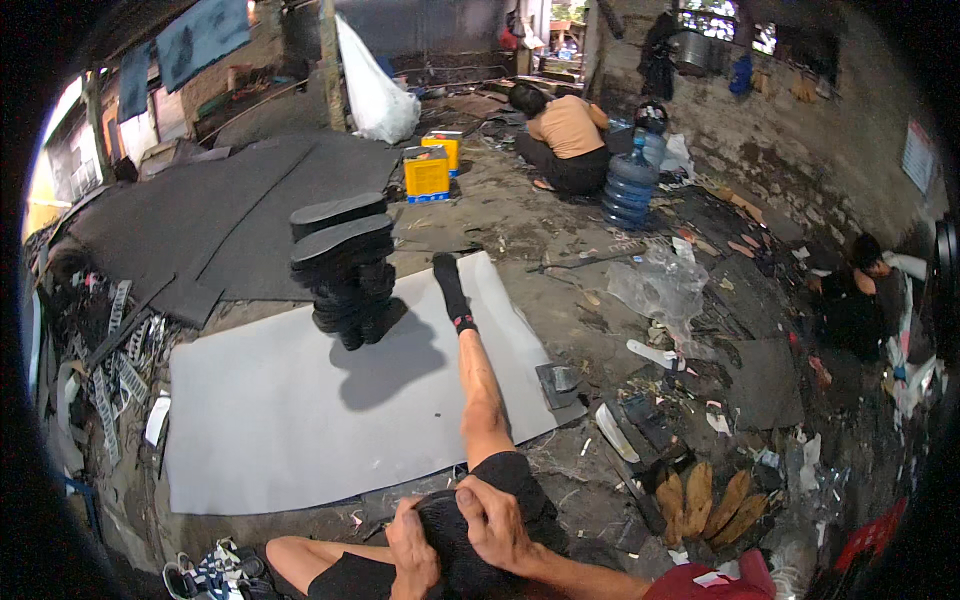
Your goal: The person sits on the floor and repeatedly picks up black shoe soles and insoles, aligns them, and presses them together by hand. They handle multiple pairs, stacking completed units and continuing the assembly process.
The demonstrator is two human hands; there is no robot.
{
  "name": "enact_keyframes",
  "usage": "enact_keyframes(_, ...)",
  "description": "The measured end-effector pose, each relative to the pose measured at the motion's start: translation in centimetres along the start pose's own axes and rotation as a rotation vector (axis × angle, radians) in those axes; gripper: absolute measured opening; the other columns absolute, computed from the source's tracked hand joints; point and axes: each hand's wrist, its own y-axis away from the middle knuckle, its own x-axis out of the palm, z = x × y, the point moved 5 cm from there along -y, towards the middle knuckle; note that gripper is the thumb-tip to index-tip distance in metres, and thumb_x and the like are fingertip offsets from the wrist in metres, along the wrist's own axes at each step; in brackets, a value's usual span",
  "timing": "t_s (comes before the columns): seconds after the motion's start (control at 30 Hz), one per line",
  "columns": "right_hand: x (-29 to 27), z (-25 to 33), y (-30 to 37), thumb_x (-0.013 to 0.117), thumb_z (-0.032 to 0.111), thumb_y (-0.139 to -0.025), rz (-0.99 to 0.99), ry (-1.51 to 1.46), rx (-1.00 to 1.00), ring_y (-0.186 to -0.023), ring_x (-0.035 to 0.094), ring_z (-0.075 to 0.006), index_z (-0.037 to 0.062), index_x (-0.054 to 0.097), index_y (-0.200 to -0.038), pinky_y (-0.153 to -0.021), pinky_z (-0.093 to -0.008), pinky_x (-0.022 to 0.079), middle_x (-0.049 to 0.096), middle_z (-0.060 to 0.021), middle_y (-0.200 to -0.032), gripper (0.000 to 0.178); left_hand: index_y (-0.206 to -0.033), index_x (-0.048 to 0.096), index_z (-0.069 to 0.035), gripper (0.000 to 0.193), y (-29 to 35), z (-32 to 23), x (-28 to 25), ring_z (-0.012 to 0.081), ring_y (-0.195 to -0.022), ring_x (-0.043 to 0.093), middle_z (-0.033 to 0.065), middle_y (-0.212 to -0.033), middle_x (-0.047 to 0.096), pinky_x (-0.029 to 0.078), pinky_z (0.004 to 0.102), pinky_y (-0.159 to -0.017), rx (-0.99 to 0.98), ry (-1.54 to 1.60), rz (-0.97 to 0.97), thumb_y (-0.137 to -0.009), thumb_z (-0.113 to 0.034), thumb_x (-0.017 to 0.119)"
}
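My left hand [413, 548] and my right hand [494, 522] both clasp a dark, rough-surfaced black piece [452, 552] on my lap at the lower edge of the view. Its exact shape is hidden by my fingers. My bare leg [482, 390] in a black sock stretches out over a large grey foam sheet [270, 420] on the ground. A tall leaning stack of black shoe soles [345, 270] stands on the far part of that sheet, well beyond my hands.
Dark rubber sheets [220, 215] lie behind the stack. Yellow crates [428, 172], a white sack [375, 95] and blue water jugs [628, 185] stand near a seated person [567, 140]. Another person [860, 295] sits at right. Scraps, brown soles [705, 500] and cutting dies [110, 380] litter the ground.
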Motion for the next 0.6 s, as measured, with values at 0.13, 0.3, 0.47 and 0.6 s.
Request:
enact_keyframes(0.13, 0.4, -6.9, 3.2, 0.04, 0.038, -0.118, -0.205, 0.099, 0.02, -0.061, 0.052, -0.0307, -0.0039, 0.057, -0.093, -0.062, -0.0447, 0.043, 0.051, -0.0214, -0.071, 0.051, -0.106, 0.061, 0.007, 0.065, 3.1, 1.2, 1.8, 0.0343, -0.068, 0.053, 0.0214, -0.077, 0.059, 0.042, 0.0474, -0.067, -0.022, -0.158, -0.177, -0.12, -0.045, 0.025)
enact_keyframes(0.3, -0.6, -4.8, 2.2, 0.036, 0.043, -0.118, -0.187, -0.051, 0.054, -0.057, 0.047, -0.0244, -0.0031, 0.057, -0.092, -0.058, -0.0434, 0.036, 0.045, -0.0182, -0.065, 0.057, -0.122, 0.064, 0.016, 0.077, 2.6, 2.2, 0.9, 0.0366, -0.093, 0.063, 0.0294, -0.097, 0.067, 0.048, 0.0462, -0.088, -0.065, -0.247, -0.205, -0.12, -0.05, 0.025)
enact_keyframes(0.47, -1.8, -5.6, 5.0, 0.04, 0.037, -0.117, -0.258, 0.01, 0.001, -0.068, 0.057, -0.038, -0.0067, 0.058, -0.104, -0.066, -0.0472, 0.043, 0.056, -0.0267, -0.084, 0.049, -0.124, 0.063, 0.011, 0.074, 5.8, 1.1, 2.5, 0.0345, -0.096, 0.064, 0.0231, -0.103, 0.07, 0.051, 0.0433, -0.091, -0.157, 0.135, -0.027, -0.119, -0.05, 0.023)
enact_keyframes(0.6, -0.9, -10.5, 6.7, 0.049, 0.028, -0.115, -0.192, 0.243, -0.022, -0.103, 0.07, -0.0538, -0.0227, 0.06, -0.129, -0.086, -0.0482, 0.057, 0.067, -0.0427, -0.124, 0.054, -0.111, 0.062, 0.009, 0.059, 8.3, 4.2, 3.6, 0.0242, -0.073, 0.05, 0.0181, -0.079, 0.06, 0.046, 0.0444, -0.068, -0.033, -0.14, -0.164, -0.12, -0.038, 0.026)
